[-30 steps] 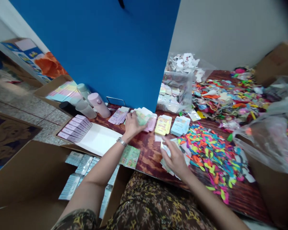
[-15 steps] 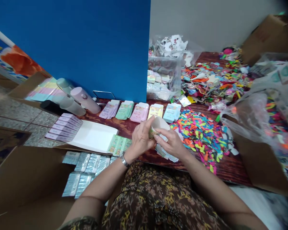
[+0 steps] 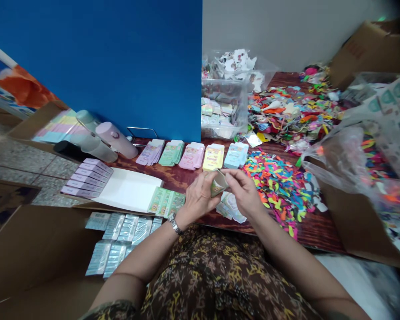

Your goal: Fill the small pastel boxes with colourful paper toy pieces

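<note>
A small printed paper box (image 3: 217, 186), its pale inside showing through an open end, is up over the table's front edge between my hands. My left hand (image 3: 200, 193) wraps round it from the left. At its upper right edge, the fingers of my right hand (image 3: 246, 191) pinch the paper. Below my right hand lie loose pale printed cutouts (image 3: 232, 206), partly covered. Beyond my hands runs a row of flat printed box stacks: purple (image 3: 150, 152), green (image 3: 171, 153), pink (image 3: 191, 155), yellow (image 3: 214, 157) and blue (image 3: 236, 154).
At left, a white tray (image 3: 130, 189) carries purple boxes (image 3: 86, 180) and green boxes (image 3: 165, 202). An open carton (image 3: 36, 253) holds wrapped blue packs (image 3: 115, 226). Bottles (image 3: 116, 140) stand behind. Colourful balloon-like pieces (image 3: 280, 186) and plastic bags (image 3: 343, 155) lie right.
The box has been squeezed from a rounded opening to a narrower, angular one. My right hand has shifted from its near side to its upper right edge.
</note>
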